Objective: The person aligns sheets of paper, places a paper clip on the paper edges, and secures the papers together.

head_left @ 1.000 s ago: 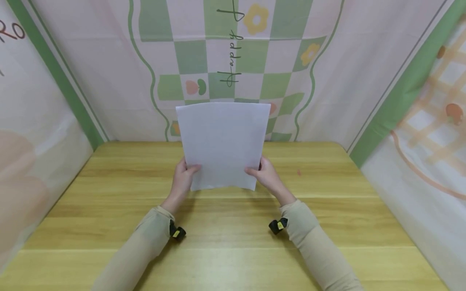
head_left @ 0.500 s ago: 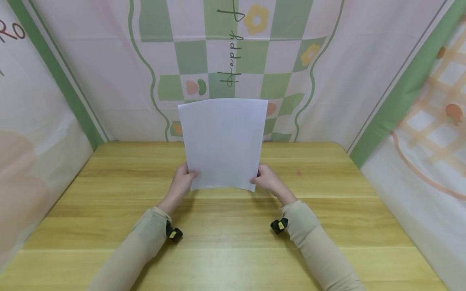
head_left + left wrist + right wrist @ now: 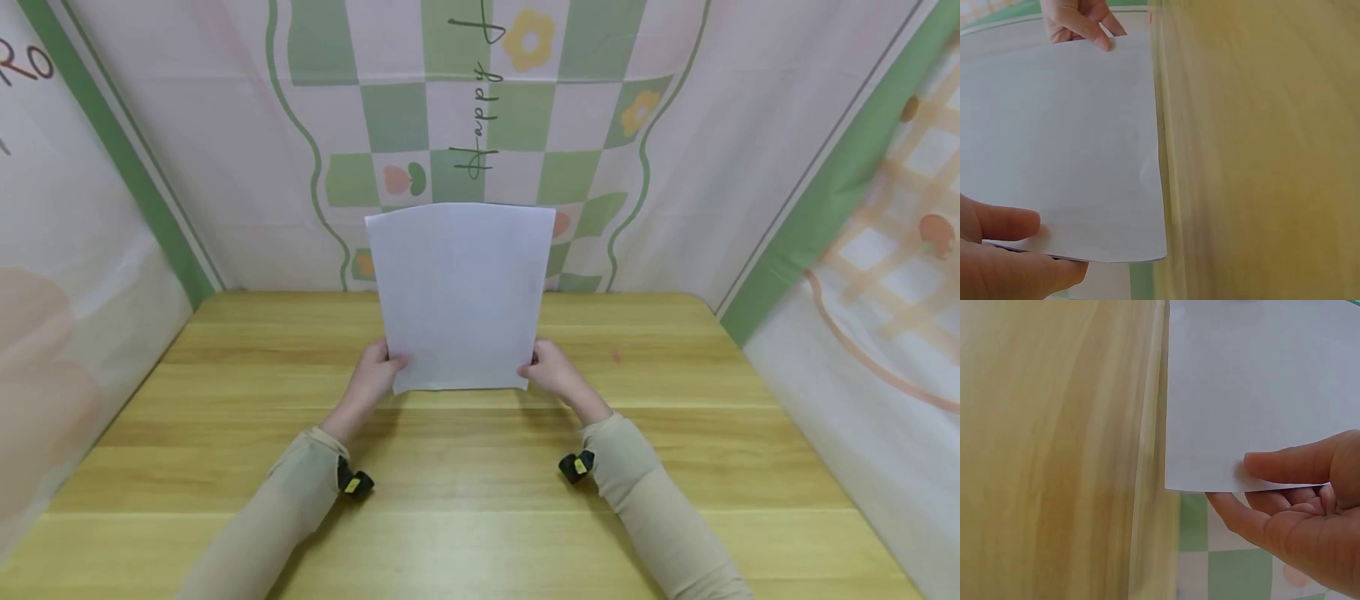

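paper (image 3: 459, 300): plain white; table (image 3: 465, 475): yellow-brown wood grain; backdrop (image 3: 393, 117): green-and-white checks, yellow flowers; sleeves (image 3: 660, 508): beige

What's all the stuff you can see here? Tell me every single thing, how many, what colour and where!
White paper: at least one sheet, white, between the two hands
Table: 1, yellowish wood, below the paper
Red mark: 1, small, on the table's right part
Back cloth: 1, green-and-white checks, yellow flowers, behind the table
Side cloths: 2, mostly white with green bands, left and right
Wrist devices: 2, black with yellow patches, at the cuffs
Sleeves: 2, beige, on the forearms
Left hand: 1, bare, pinching the paper's left edge
Right hand: 1, bare, pinching its right edge
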A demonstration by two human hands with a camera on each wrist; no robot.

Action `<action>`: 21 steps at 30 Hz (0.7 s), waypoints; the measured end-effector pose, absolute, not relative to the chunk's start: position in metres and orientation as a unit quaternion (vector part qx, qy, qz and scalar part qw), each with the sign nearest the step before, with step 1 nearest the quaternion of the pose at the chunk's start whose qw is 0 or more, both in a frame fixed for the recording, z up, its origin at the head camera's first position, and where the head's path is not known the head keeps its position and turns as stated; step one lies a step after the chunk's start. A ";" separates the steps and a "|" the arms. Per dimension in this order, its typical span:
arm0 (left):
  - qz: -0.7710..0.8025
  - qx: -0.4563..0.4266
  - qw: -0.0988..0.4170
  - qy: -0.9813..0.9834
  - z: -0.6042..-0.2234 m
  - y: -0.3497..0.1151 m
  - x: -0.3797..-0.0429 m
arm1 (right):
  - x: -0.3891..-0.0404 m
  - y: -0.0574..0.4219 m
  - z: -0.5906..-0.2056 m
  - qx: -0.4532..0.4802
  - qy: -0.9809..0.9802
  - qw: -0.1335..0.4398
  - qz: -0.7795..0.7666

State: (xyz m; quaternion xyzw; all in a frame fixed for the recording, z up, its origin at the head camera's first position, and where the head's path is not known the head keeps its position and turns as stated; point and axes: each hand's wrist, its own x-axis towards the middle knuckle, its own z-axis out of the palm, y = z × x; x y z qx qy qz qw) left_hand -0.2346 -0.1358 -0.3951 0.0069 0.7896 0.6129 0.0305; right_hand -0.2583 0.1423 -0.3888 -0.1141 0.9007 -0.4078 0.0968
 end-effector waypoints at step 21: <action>0.560 0.057 0.056 0.824 -0.400 -0.145 -0.231 | -0.256 0.145 -0.392 -0.115 0.914 0.109 -0.375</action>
